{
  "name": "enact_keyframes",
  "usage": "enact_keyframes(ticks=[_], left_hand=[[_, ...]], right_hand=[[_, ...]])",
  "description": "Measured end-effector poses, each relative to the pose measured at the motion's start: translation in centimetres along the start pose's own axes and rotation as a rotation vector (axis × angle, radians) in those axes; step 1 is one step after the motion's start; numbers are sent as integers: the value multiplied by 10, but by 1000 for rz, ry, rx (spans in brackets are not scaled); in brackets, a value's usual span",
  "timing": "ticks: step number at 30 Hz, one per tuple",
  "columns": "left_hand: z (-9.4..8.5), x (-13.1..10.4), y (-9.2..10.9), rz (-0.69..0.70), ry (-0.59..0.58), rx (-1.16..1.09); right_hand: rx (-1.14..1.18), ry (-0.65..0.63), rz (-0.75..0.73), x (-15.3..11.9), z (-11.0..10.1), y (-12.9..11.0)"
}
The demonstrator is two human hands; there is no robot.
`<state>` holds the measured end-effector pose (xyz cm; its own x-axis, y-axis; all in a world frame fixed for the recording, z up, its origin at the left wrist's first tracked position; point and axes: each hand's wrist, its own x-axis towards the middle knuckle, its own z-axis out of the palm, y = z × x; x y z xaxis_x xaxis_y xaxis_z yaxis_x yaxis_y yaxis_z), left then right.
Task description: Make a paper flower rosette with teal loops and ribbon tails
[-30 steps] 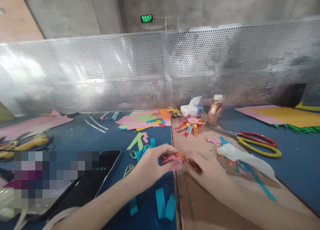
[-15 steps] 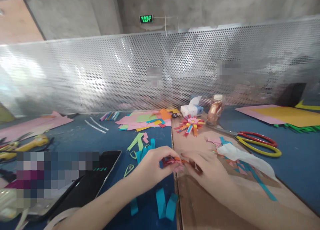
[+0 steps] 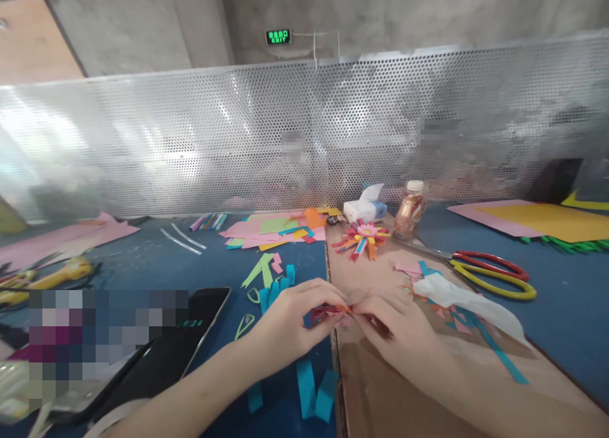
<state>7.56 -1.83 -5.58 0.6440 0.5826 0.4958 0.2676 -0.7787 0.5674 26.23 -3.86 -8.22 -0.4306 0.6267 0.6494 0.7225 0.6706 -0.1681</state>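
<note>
Between my hands is a small pink and red paper piece (image 3: 328, 312) with a bit of orange at its right end. My left hand (image 3: 295, 314) is closed on it, fingers above and thumb below. The fingertips of my right hand (image 3: 392, 320) pinch its right end. Blue paper strips (image 3: 307, 387) lie below my left hand, and more stand behind it. A finished-looking paper flower (image 3: 366, 235) in red, yellow and pink rests beyond my hands.
Scissors (image 3: 495, 274), a bottle (image 3: 410, 209), paper scraps and a white tissue (image 3: 466, 301) are at right. A tissue pack (image 3: 365, 209) stands behind the flower. A phone (image 3: 190, 336) and a yellow glue gun (image 3: 52, 279) lie left. Behind rises a perforated metal screen (image 3: 190, 139).
The fingertips of my right hand have moved slightly left and closed nearer to my left hand. The paper piece looks flatter between my fingers.
</note>
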Motion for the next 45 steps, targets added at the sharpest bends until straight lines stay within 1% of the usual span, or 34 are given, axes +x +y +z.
enact_keyframes(ticks=[4,8,10,14,19,21,24,27,30,33,37,41,45], left_hand=[[1,-1,0,-40,-12,-1],[0,-2,-2,-76,-13,11],[0,-2,-2,-91,-19,5],[-1,-1,-1,-132,-36,-43],[-1,1,4,-130,-11,-85],[-2,1,5,-165,-2,-104],[-2,2,4,-287,3,-229],[-1,2,1,-386,-10,-460],[0,3,-3,-440,-3,-619],[1,3,-5,-452,9,-693],[1,3,-6,-458,-8,-698],[1,4,-6,-481,-6,-639],[2,5,-10,-487,-15,-628]], right_hand=[[20,-15,18,-1,0,0],[47,-64,154,-1,0,0],[50,-94,174,0,0,0],[44,-118,123,2,1,2],[6,-119,56,1,0,1],[16,-105,52,1,-1,1],[84,-94,105,0,-1,1],[183,-126,144,1,-1,0],[251,-164,146,2,-2,-2],[291,-184,160,2,-4,-4],[324,-212,187,4,-8,-5],[260,-243,223,6,-11,-7],[215,-267,200,7,-13,-8]])
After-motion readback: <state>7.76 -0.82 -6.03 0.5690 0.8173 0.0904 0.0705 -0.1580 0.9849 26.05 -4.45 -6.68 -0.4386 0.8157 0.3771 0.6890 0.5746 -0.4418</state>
